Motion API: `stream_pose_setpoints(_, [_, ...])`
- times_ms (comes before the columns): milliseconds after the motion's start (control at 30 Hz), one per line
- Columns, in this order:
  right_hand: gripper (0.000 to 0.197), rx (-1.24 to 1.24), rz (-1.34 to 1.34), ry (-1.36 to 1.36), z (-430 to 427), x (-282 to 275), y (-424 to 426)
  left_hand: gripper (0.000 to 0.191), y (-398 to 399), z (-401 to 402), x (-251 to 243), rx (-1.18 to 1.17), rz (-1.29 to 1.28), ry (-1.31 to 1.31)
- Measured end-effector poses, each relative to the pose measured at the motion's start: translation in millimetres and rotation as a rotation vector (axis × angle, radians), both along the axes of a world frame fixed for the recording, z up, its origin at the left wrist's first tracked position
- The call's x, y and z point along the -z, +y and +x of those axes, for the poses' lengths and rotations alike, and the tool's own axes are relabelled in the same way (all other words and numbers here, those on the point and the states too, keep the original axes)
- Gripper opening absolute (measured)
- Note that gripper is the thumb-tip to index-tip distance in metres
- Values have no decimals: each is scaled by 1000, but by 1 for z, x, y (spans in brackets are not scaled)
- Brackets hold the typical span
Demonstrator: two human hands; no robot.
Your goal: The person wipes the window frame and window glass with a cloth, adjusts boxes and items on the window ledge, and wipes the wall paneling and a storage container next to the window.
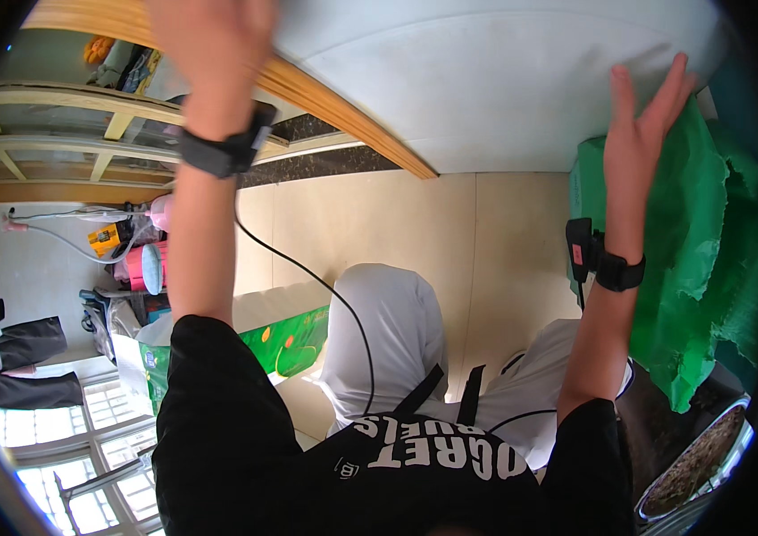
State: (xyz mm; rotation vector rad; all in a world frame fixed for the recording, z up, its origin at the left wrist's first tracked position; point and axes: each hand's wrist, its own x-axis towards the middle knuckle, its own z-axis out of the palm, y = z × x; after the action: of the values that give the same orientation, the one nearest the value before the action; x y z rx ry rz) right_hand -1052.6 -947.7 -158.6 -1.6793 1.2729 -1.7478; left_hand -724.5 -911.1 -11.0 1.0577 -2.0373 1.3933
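My left hand [215, 47] is raised at the top left, motion-blurred and cut off by the picture's upper edge. It overlaps the wooden door frame [345, 110] beside a white wall [473, 87]; whether it holds anything is hidden. Fingers spread, my right hand [640, 130] is against or just in front of the same wall and holds nothing visible. Torn green packaging [680, 234] with ragged edges lies right beside that hand and forearm. A green box side [590, 174] shows to the left of that forearm. Both wrists wear black straps with devices.
A black cable [305, 264] hangs from my left wrist across my knee. Green printed cartons [285, 342] stand on the tiled floor [365, 228] at left. A planter with soil [694, 462] is at lower right. Wood-framed glass panels [78, 110] and hanging clothes [31, 342] are at far left.
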Motion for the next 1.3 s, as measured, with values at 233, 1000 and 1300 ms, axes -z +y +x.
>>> stream_pose_setpoints(233, [101,15,-68,278,4,19,-18,49,22,-5,306,69,1007,-292])
stream_pose_setpoints(1000, [90,220,-178,391,15,31,-21,79,23,-19,166,-129,566,43])
stream_pose_setpoints(1300, [90,209,-90,462,6,50,-25,67,7,8,481,-163,738,-1229])
